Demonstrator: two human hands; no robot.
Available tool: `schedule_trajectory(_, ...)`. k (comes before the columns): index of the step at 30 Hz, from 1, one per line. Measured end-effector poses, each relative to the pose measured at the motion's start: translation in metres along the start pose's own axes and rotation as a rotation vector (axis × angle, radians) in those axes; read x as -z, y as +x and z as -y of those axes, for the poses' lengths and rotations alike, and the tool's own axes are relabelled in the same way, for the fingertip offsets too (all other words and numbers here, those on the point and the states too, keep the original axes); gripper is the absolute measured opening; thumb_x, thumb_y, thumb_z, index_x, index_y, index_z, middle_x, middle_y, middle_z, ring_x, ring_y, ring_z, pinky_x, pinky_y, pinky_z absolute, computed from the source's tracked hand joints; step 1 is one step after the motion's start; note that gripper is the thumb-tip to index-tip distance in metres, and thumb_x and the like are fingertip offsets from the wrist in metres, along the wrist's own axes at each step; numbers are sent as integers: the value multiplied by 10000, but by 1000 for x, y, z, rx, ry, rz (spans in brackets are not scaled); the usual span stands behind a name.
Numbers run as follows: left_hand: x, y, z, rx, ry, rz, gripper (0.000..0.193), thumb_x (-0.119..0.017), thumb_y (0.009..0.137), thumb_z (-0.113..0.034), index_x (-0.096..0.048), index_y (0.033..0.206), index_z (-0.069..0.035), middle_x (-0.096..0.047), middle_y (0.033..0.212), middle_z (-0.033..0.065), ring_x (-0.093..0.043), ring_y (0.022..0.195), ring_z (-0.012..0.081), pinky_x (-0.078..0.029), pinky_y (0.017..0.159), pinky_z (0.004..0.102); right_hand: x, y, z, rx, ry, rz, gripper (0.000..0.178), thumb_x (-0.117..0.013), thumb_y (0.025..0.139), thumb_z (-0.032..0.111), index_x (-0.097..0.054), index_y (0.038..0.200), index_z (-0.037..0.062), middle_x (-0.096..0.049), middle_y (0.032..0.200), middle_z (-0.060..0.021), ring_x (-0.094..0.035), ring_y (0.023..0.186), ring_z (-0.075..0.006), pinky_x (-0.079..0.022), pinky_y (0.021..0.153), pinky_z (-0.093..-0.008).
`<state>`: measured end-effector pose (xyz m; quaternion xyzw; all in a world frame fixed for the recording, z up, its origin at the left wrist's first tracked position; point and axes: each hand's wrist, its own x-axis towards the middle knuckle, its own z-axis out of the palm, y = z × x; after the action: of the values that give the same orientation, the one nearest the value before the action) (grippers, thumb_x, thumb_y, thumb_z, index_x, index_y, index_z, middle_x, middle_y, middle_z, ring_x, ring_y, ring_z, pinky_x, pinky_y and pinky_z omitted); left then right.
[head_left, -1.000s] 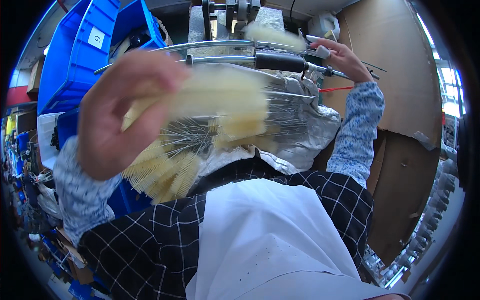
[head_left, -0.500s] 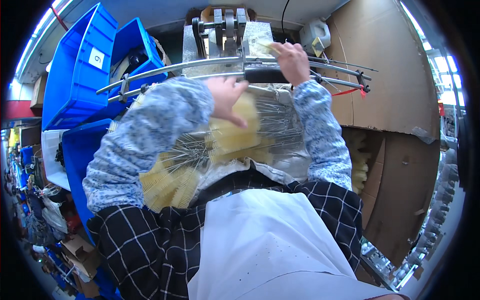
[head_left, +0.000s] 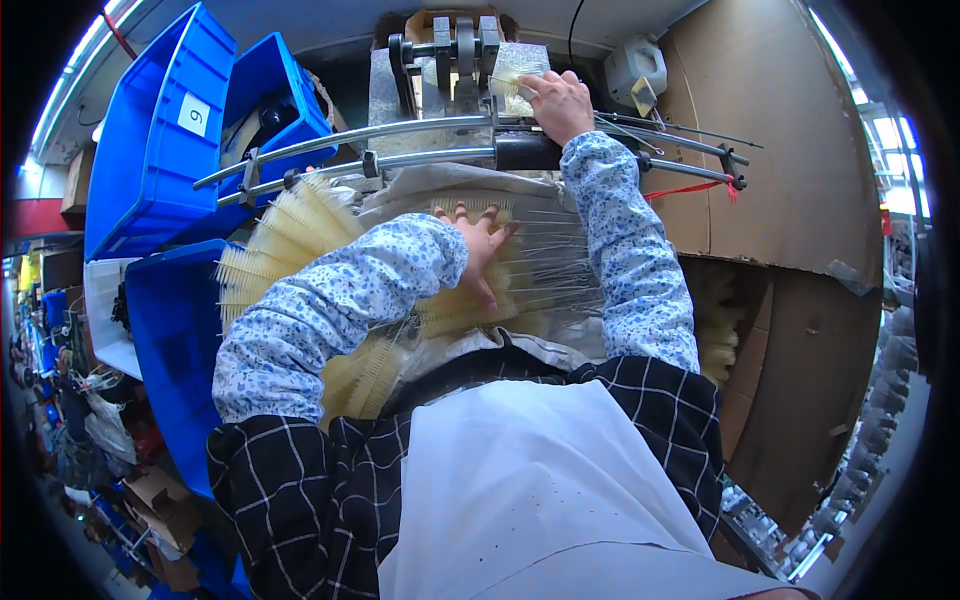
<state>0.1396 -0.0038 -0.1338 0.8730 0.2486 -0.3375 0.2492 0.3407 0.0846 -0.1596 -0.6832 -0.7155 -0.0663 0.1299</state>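
Note:
My right hand (head_left: 562, 106) pinches a small pale-yellow wire brush (head_left: 512, 83), its bristles lying over the metal block of the machine (head_left: 464, 62). On my lap cloth lies a pile of similar pale-yellow brushes (head_left: 462, 312), their thin wire stems (head_left: 555, 262) fanned out toward the right. Spread fingers of my left hand (head_left: 478, 250) rest on top of this pile, gripping none that I can see. More brushes (head_left: 285, 250) stand fanned out beyond my left forearm. What my right palm covers is hidden.
Two curved metal rails (head_left: 400, 130) cross in front of the machine, with a red ribbon (head_left: 690, 188) at the right end. Blue bins (head_left: 150, 150) stand at the left. A large cardboard sheet (head_left: 780, 150) and a white plastic jug (head_left: 636, 70) are at the right.
My left hand has come down and nearer, from beside the rails onto the brush pile. My right hand has shifted slightly left with the brush, toward the machine.

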Motion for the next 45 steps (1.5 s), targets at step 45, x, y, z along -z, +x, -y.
schedule_trajectory(45,-1,0,-9,3,-3,79,1198,-733,494,-551,-11,1387,-211,21,1429,177,-50,1262,497,-86,969,649,-22,12,89,-266,66,-16,197,-464,813,124,-576,969,79,-577,995,-69,-525,963,-224,-393,816,-406)
